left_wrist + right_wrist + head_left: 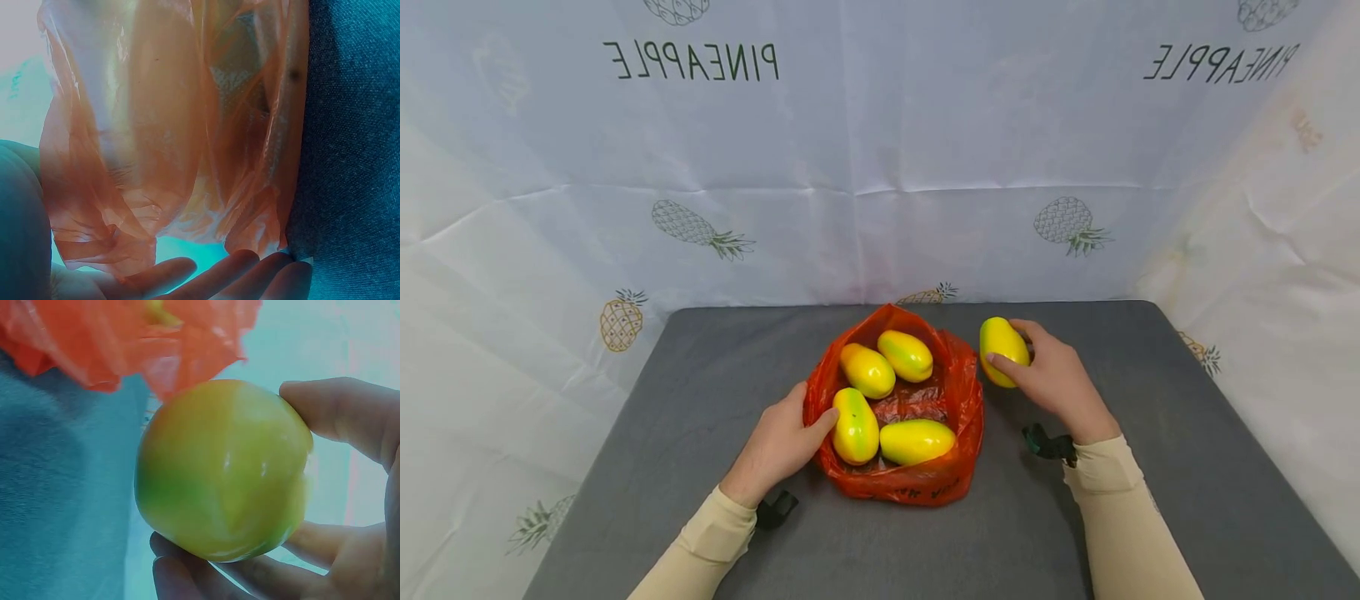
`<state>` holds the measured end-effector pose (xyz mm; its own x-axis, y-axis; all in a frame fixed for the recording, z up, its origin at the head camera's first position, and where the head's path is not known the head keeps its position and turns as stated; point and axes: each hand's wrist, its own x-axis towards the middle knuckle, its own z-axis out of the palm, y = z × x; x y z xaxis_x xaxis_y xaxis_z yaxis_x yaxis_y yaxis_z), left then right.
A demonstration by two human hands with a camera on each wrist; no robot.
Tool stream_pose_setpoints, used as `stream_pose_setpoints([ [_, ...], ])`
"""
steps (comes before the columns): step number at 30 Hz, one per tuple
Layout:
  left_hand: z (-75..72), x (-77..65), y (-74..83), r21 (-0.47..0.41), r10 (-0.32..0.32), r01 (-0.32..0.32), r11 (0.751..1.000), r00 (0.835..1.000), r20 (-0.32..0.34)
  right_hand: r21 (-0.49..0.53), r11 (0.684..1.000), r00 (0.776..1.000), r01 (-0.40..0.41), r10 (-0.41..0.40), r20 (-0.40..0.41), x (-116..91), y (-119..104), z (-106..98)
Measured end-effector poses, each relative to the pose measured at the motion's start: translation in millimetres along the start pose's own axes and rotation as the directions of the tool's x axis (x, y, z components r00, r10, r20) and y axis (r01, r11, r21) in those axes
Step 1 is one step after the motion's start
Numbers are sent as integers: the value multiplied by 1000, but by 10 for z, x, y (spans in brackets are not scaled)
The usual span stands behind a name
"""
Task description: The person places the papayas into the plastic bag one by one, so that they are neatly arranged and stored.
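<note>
A red plastic bag stands with its mouth wide on the grey table, several yellow-green mangoes inside. At its left side my left hand holds the rim, thumb over the edge beside a mango, fingers outside. The left wrist view shows those fingers along the outside of the thin plastic. Right of the bag, my right hand grips another glossy mango above the table. In the right wrist view, thumb and fingers hold this mango from opposite sides, near the bag.
The grey table extends on both sides of the bag. White cloth with pineapple prints hangs behind and beside it. Dark straps sit at both wrists, below the cream sleeves.
</note>
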<state>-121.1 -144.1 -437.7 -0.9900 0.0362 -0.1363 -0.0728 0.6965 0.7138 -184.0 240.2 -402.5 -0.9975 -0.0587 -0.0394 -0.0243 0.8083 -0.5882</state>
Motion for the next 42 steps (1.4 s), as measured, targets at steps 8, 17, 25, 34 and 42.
stream_pose_setpoints([
  [8,7,-12,4,13,23,-22,1000,1000,-17,1,999,999,40,-40,-21,-114,-165,-82],
  [17,-7,0,-3,11,24,-24,1000,1000,-11,-20,984,984,178,-178,-4,-140,-445,-140],
  [25,-11,9,-4,10,25,-25,1000,1000,-7,-18,941,939,337,-335,77,-121,-728,-26],
  [34,-8,20,-17,5,28,-28,1000,1000,-5,-50,899,889,435,-419,185,-132,-866,183],
  [42,-4,16,-8,-5,33,-33,999,999,-3,-100,869,854,484,-444,272,-122,-869,329],
])
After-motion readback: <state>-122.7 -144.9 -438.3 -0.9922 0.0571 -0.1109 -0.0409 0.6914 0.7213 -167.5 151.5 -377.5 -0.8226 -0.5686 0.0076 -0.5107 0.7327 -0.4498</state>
